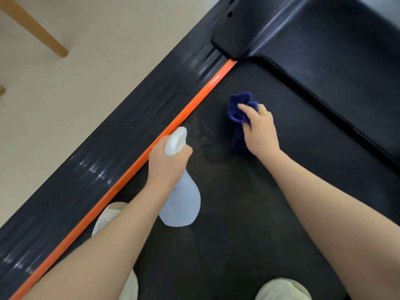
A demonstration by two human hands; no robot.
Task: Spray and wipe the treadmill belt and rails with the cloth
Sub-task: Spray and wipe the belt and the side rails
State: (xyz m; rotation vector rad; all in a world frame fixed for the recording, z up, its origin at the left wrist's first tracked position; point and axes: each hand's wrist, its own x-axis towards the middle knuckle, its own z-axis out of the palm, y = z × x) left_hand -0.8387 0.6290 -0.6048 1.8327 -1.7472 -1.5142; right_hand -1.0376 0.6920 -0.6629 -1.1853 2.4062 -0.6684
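My left hand (167, 161) grips the neck of a pale blue spray bottle (181, 202) with a white trigger head, its nozzle aimed forward over the black treadmill belt (249, 213). A damp patch shows on the belt just ahead of the nozzle. My right hand (259, 131) holds a bunched dark blue cloth (238, 109) against the belt, a little right of that patch. An orange strip (134, 163) runs along the belt's left edge, beside the dark ribbed left rail (104, 152).
The glossy black motor cover (324, 40) closes off the front of the belt. My light shoes (106, 217) stand on the belt near the bottom. Beige floor and a wooden furniture leg (36, 29) lie to the left of the treadmill.
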